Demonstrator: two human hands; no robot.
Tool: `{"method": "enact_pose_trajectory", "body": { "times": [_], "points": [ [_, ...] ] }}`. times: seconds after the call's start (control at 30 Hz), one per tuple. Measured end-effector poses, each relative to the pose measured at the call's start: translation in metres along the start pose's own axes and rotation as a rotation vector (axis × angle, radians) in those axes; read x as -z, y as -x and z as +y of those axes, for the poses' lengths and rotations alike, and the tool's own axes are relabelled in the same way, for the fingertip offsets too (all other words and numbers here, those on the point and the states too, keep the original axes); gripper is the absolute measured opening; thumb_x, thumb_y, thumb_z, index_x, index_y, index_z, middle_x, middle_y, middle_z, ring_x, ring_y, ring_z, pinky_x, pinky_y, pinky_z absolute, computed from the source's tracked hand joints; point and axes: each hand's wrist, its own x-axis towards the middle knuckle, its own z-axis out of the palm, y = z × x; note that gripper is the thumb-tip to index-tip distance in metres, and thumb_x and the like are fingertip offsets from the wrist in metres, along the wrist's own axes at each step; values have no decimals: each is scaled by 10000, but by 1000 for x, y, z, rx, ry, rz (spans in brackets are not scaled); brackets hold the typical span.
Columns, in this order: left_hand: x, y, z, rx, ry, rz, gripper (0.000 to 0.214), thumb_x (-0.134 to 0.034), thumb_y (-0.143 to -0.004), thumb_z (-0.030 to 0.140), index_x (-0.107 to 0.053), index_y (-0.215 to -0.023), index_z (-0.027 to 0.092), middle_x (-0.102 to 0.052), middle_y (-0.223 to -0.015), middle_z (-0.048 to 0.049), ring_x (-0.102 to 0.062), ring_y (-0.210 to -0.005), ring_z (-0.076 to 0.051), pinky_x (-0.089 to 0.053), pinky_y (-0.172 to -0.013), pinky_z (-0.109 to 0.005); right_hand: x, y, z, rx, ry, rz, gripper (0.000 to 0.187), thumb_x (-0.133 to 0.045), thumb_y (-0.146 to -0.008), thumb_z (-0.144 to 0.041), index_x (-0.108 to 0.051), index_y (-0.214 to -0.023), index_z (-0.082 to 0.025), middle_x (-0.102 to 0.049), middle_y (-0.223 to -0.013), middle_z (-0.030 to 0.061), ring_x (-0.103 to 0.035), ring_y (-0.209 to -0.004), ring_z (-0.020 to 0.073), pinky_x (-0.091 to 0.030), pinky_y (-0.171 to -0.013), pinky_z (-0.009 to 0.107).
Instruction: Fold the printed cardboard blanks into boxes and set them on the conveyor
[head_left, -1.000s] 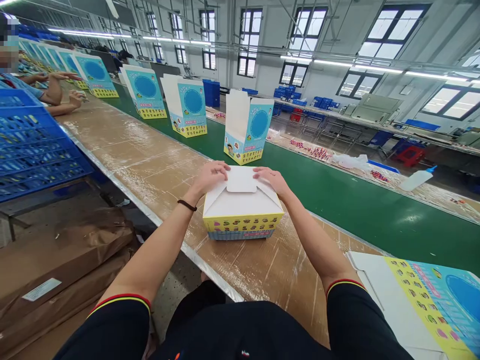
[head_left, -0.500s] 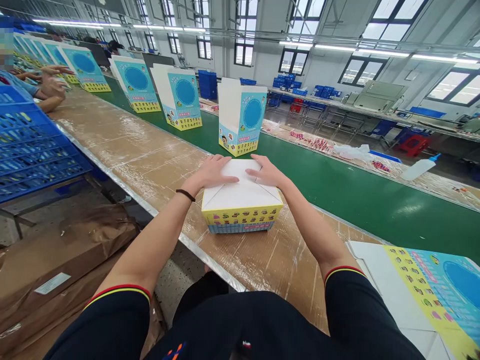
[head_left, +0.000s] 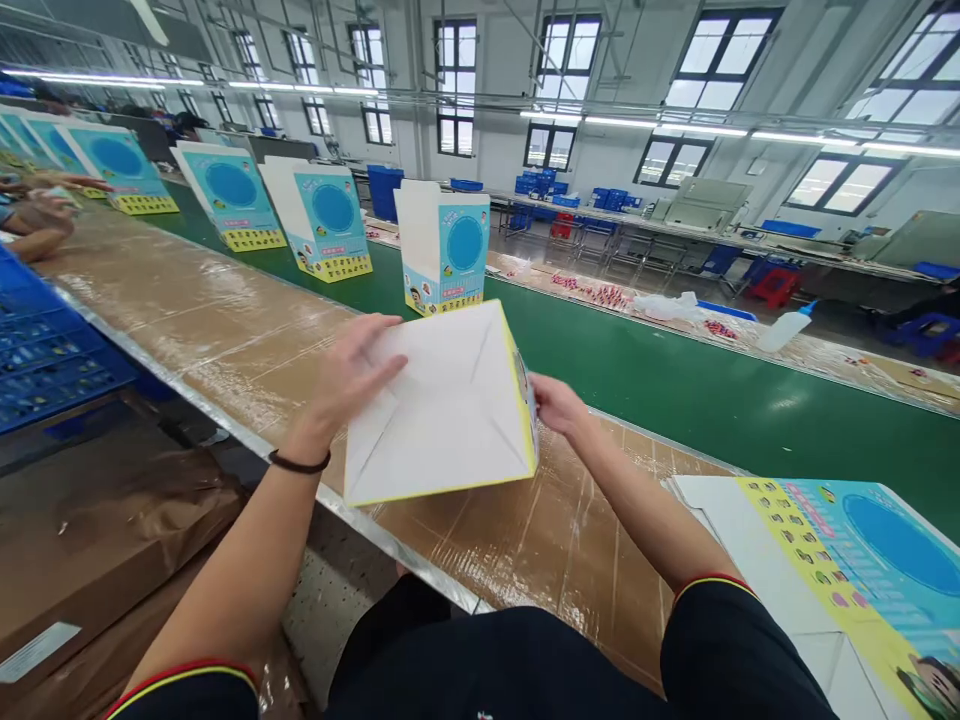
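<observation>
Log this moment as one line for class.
folded carton: held tilted, white base showing | left hand: on base | right hand: at side

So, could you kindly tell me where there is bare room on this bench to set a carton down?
The film-covered bench is free between its metal edge and the green belt ahead of the left hand, and below the held carton up to the flat carton blank. The belt is crowded where upright cartons stand.
</observation>
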Motion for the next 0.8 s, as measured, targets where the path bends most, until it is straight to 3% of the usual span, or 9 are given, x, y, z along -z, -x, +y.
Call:
{"method": "enact_pose_trajectory", "body": {
  "times": [0.1, 0.17, 0.23, 0.3, 0.37, 0.5, 0.6, 0.67, 0.8],
  "points": [
    [-4, 16, -9, 56, -25, 200, 457, -615, -887, 512, -668, -1243, 232, -725, -1280, -94, -645, -1256, -286, -480, -1148, -460, 20, 0, -54, 281, 40, 111, 446, -952, -623, -497, -711, -900, -244, -776, -871, 7, -712, -839, 223, -603, -788, 359],
    [-19, 31, -19, 108, -52, 224, 430, -604, -886, 492, -670, -1200, 206, -743, -1215, -109, -667, -1203, -293, -502, -1114, -483, 33, 0, -87, 533, 248, 192, 428, -929, -653, -474, -718, -943, -241, -774, -917, 1, -697, -843, 209, -580, -805, 356],
    [-44, 51, -28, 113, -78, 124, 410, -606, -875, 481, -678, -1161, 197, -757, -1176, -120, -683, -1165, -306, -512, -1094, -497, 45, -3, -111, 707, 569, 284, 315, -876, -720, -413, -736, -933, -227, -771, -926, 10, -678, -860, 213, -550, -850, 377],
    [-73, 75, -34, 82, -96, -32, 405, -612, -861, 470, -693, -1148, 198, -770, -1154, -131, -695, -1139, -318, -520, -1076, -501, 56, -10, -123, 757, 894, 392, 156, -809, -784, -317, -758, -898, -224, -774, -906, 24, -659, -900, 240, -520, -909, 418],
    [-99, 98, -35, 70, -130, -181, 389, -598, -868, 449, -715, -1145, 202, -777, -1163, -143, -695, -1150, -330, -522, -1065, -509, 67, -19, -123, 704, 1171, 497, 83, -732, -841, -234, -786, -903, -226, -784, -902, 50, -642, -965, 282, -491, -955, 463],
    [-128, 128, -36, 75, -230, -379, 352, -575, -882, 404, -758, -1133, 238, -778, -1223, -138, -673, -1203, -335, -483, -1096, -553, 83, -33, -102, 399, 1542, 560, 304, -540, -946, -121, -810, -1063, -197, -803, -1073, 127, -598, -1154, 353, -458, -1014, 514],
    [-129, 131, -45, 49, -235, -407, 367, -546, -898, 412, -775, -1126, 240, -776, -1249, -136, -681, -1201, -329, -488, -1097, -544, 84, -35, -83, 270, 1588, 569, 436, -550, -922, -73, -725, -1318, -124, -732, -1337, 186, -553, -1301, 381, -458, -1072, 526],
    [-124, 129, -55, 32, -214, -410, 371, -543, -894, 427, -784, -1102, 237, -785, -1221, -133, -702, -1159, -325, -522, -1062, -514, 78, -31, -74, 244, 1582, 597, 564, -598, -922, -93, -593, -1486, -80, -600, -1533, 205, -507, -1401, 362, -434, -1148, 499],
    [-113, 116, -82, 5, -218, -466, 391, -535, -892, 494, -796, -1064, 259, -794, -1182, -116, -728, -1111, -346, -578, -987, -505, 71, -14, -65, 257, 1506, 623, 655, -640, -983, -223, -453, -1593, -75, -441, -1669, 198, -434, -1511, 301, -355, -1252, 428]
  ]
}}
